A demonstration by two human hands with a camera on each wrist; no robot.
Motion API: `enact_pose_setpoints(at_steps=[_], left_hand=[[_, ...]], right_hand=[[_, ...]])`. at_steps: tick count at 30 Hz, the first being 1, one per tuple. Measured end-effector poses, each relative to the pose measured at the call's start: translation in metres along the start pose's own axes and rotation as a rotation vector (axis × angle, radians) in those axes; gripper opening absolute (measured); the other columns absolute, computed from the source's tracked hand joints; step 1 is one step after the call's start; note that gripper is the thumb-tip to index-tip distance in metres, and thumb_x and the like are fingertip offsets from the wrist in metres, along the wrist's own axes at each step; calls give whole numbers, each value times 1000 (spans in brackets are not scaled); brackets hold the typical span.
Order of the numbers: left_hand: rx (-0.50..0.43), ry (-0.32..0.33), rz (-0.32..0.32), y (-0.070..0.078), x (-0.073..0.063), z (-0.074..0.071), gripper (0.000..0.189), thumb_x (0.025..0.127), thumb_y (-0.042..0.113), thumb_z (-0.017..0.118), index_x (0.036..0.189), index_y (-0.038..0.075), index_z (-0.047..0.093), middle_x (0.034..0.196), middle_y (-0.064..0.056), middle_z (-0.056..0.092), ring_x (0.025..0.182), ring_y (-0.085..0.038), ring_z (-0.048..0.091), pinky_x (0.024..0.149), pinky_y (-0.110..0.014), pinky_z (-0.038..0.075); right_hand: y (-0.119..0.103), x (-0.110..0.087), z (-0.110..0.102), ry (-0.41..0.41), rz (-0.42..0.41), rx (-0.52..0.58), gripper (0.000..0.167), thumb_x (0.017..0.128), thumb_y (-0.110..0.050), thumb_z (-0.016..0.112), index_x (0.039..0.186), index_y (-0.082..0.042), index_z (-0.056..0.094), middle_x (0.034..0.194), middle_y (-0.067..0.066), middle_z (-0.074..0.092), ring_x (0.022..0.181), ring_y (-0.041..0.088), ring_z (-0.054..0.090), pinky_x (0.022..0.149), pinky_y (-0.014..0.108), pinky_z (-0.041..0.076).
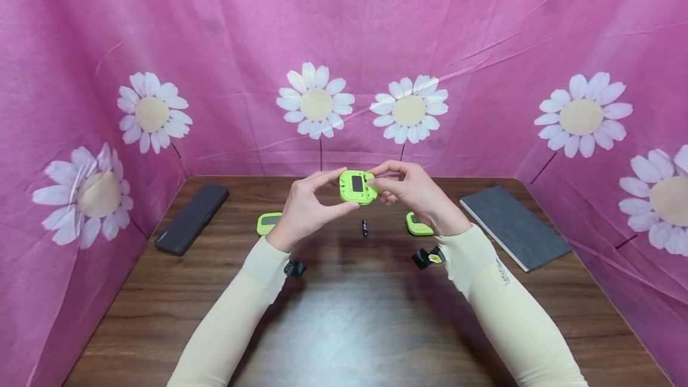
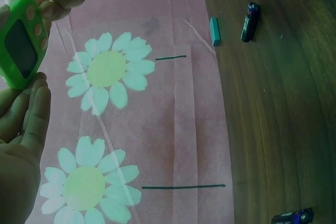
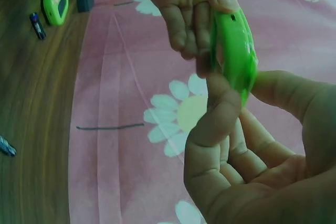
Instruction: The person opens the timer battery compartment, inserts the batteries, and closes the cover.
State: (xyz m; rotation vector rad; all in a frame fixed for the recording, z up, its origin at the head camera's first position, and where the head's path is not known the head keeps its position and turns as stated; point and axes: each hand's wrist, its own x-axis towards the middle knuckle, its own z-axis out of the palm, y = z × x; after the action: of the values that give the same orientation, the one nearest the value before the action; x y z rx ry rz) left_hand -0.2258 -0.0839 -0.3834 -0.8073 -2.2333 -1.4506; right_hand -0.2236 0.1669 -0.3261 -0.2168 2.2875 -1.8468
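A bright green digital timer [image 1: 350,193] is held up above the far part of the table. Its back, with a dark rectangle in the middle, faces the head camera; the grey screen and round buttons show in the left wrist view. My left hand [image 1: 307,208] grips it by its edges, between thumb and fingers. On the opposite side my right hand [image 1: 416,193] pinches the timer's edge with thumb and index finger, as the right wrist view shows, its other fingers curled. Below the hands a small dark battery [image 1: 365,227] lies on the table.
A second green timer [image 1: 269,220] lies behind my left wrist, and a third [image 1: 417,226] lies by my right wrist. At the left is a long black case [image 1: 192,220]; a dark grey notebook [image 1: 516,227] lies at the right. A pink flowered curtain [image 1: 365,28] hangs behind the wooden table [image 1: 333,327].
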Motion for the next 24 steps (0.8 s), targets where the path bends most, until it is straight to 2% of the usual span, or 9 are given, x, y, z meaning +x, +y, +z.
enact_pose_setpoints(at_steps=[8,11,14,20,24], left_hand=[[-25,8,-30,-5,1,2,72,80,26,104,145,13,76,120,-4,84,110,-21,79,101,-44,64],[-39,28,-56,-8,2,0,72,81,25,104,146,14,76,121,-4,84,108,-24,81,99,-46,64],[-66,41,-89,-11,3,-3,71,81,24,103,146,15,76,120,-5,85,106,-27,81,99,-47,63],[-125,48,-136,-12,4,-9,72,81,22,103,147,14,75,119,-7,85,108,-25,80,103,-53,62],[-132,40,-156,-12,4,-10,72,82,23,102,148,14,74,122,-6,85,110,-24,80,101,-47,61]], right_hand=[[-4,-9,-11,1,20,-28,42,106,-14,77,144,2,70,81,-1,77,72,11,69,67,24,60],[3,-15,-16,8,31,-73,42,106,-15,78,144,1,70,83,1,79,74,12,70,68,24,62],[28,-23,-17,-24,72,-170,40,105,-15,79,142,0,73,86,3,80,75,14,71,67,25,63],[98,-34,-1,-142,192,-305,31,103,-10,78,131,4,77,83,6,80,71,12,69,63,26,60],[119,-40,8,-139,203,-372,20,101,-6,78,119,4,80,77,5,77,66,12,67,58,26,57]])
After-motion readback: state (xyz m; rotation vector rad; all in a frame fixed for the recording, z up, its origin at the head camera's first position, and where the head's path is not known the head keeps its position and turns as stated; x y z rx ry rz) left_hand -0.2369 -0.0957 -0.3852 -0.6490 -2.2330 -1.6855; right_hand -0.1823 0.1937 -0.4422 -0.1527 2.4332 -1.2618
